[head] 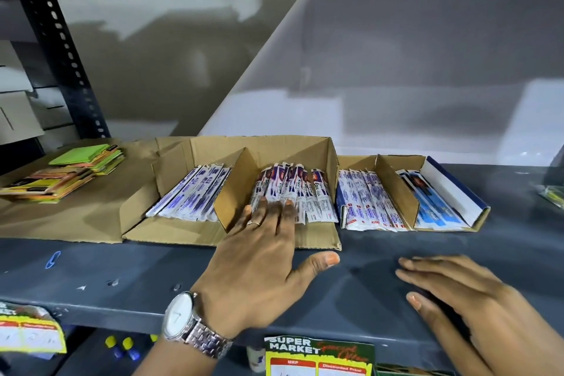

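Observation:
A cardboard box (320,150) on the grey shelf (122,278) holds white and blue packets in two compartments. My left hand (262,253), with a ring and a wristwatch, reaches in with straight fingers touching the near ends of the packets (305,189) in the right compartment. The left compartment holds another row of packets (189,195). My right hand (451,293) lies flat and open on the shelf near its front edge, holding nothing.
A smaller box (393,183) to the right holds more packets and light-blue packs (433,208). A stack of coloured sticky-note pads (61,174) lies at left on cardboard. A blue clip (52,259) lies on the shelf. Price tags hang below the front edge.

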The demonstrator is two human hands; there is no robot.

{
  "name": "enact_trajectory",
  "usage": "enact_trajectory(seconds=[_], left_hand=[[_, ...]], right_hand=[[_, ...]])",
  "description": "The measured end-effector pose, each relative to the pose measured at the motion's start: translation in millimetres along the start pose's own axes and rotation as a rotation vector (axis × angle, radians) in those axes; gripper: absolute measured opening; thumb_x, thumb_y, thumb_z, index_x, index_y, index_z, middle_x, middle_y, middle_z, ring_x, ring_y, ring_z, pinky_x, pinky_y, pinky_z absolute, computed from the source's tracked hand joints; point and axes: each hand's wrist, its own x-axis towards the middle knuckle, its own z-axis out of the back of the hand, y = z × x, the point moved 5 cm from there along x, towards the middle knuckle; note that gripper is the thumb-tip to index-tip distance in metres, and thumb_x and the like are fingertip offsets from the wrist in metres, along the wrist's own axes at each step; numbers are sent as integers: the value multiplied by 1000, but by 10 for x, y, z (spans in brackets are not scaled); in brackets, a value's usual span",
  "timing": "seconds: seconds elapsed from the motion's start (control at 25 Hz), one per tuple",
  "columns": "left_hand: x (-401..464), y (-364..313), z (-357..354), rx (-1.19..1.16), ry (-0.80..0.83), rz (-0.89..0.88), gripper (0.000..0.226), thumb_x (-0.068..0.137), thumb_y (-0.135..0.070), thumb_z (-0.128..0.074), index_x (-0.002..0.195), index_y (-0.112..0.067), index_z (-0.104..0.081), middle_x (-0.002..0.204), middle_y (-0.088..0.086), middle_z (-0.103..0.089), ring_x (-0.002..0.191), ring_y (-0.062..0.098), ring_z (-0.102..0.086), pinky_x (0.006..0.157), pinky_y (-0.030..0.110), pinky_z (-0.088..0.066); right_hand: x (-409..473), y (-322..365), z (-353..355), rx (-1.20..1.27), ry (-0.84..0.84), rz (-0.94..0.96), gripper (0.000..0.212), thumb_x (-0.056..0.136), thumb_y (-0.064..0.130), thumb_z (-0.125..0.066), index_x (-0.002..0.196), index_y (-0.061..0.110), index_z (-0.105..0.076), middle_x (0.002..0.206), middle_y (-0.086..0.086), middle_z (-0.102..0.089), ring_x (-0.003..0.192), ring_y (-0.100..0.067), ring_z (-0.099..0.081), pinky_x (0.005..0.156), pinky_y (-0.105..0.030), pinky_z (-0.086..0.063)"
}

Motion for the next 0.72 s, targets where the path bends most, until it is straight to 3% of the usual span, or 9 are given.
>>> enact_trajectory(seconds=[0.44,0.6,0.72], left_hand=[[152,-110,-61,-68,39,-45,112,71,-89,11,159,-20,0,169,0,6,153,18,11,124,45,0],[290,-170,-19,-62,55,-63,113,73,-88,9,159,-18,-13,169,0,-10,154,18,6,123,48,3],[301,-190,15,-80,25,-54,109,76,-86,5,157,-18,-18,168,1,-14,154,20,2,123,50,1]], right_hand=[[-25,0,-7,-15,-15,24,39,89,46,-48,106,30,-80,113,19,-73,111,-2,-56,86,-21,-48],[-14,15,-6,-61,-19,58,40,90,45,-47,108,29,-79,113,17,-73,109,-4,-59,81,-33,-59],[-28,33,-7,-36,-25,55,42,92,47,-45,110,30,-78,113,18,-73,107,-4,-63,82,-34,-60]])
